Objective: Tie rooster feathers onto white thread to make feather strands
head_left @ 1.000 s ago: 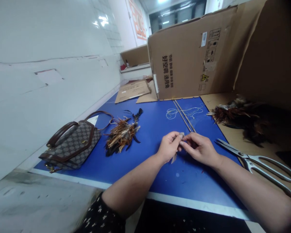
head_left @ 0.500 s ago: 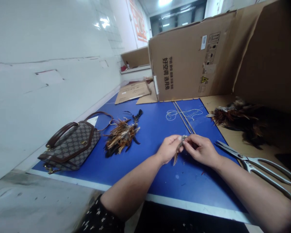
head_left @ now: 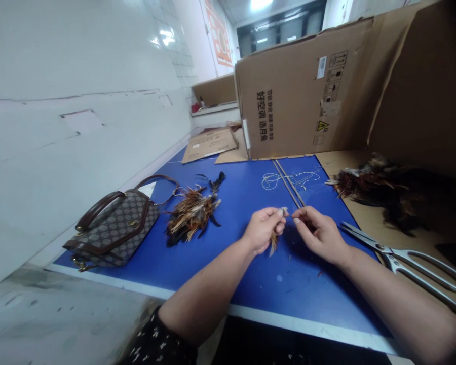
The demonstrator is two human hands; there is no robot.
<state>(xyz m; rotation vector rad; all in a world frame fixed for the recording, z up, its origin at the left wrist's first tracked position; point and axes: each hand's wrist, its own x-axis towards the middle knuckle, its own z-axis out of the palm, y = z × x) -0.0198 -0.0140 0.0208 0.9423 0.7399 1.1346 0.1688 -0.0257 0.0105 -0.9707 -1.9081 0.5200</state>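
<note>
My left hand [head_left: 264,230] pinches a small brown feather [head_left: 273,246], its pale end poking up past the thumb and its brown tip hanging below the fingers. Just to the right is my right hand [head_left: 319,235], a small gap away from the feather. Its thumb and forefinger are drawn together; whatever they hold, if anything, is too small to make out. Beyond the hands, two thin sticks [head_left: 289,185] lie side by side on the blue table, with a loose tangle of white string [head_left: 269,181] across them.
A heap of brown and black feathers [head_left: 192,215] lies left of my hands, beside a patterned handbag [head_left: 114,228]. Large scissors [head_left: 387,249] rest at the right. More dark feathers [head_left: 365,182] lie on cardboard before a big carton [head_left: 292,101]. Flat cardboard [head_left: 209,144] lies farther back.
My right hand has drawn slightly right, away from the feather it was touching. My left hand keeps hold of the feather. The view has shifted slightly.
</note>
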